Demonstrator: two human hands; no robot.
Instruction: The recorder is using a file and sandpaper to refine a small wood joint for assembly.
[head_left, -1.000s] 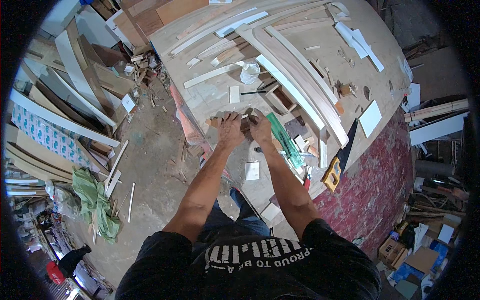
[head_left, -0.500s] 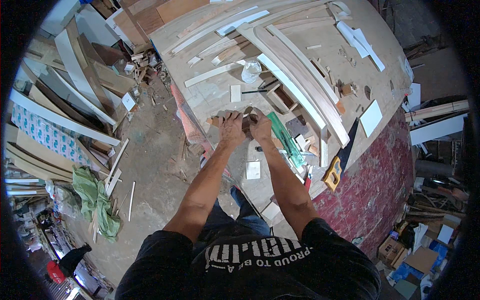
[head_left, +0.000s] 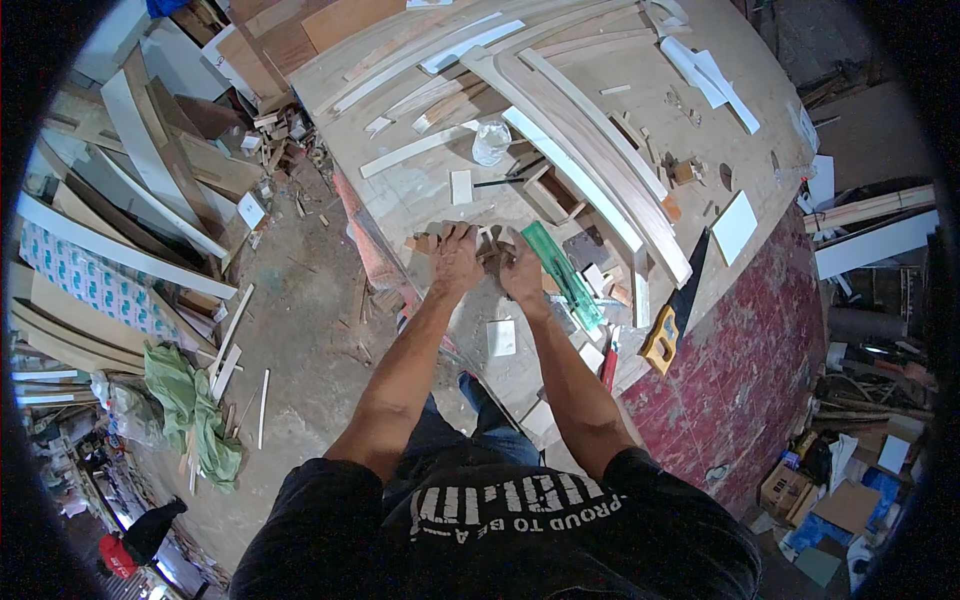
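Note:
At the near left part of the worktable, my left hand [head_left: 454, 262] curls over a small brown wooden piece [head_left: 418, 243], whose end sticks out beyond the fingers. Close beside it, my right hand [head_left: 521, 268] is closed with bent fingers around a darker brown part [head_left: 490, 254] between the two hands. Whether this is the same piece or a second one is hidden by my fingers. A green translucent tray-like strip [head_left: 560, 272] lies just right of my right hand. Nearer me rests a white square tile-like piece [head_left: 501, 338].
A handsaw with a yellow handle [head_left: 660, 345] lies at the table's right edge, near a red-handled tool [head_left: 610, 362]. Long curved wooden strips [head_left: 600, 170] and a plastic cup-like bag [head_left: 491, 143] lie farther off. Curved boards [head_left: 130, 250] lean at the left; green cloth [head_left: 190, 410] lies below them.
The whole view has shifted slightly, so the table appears a little farther left. Both hands stay close together on the wooden piece; the fingers have moved slightly.

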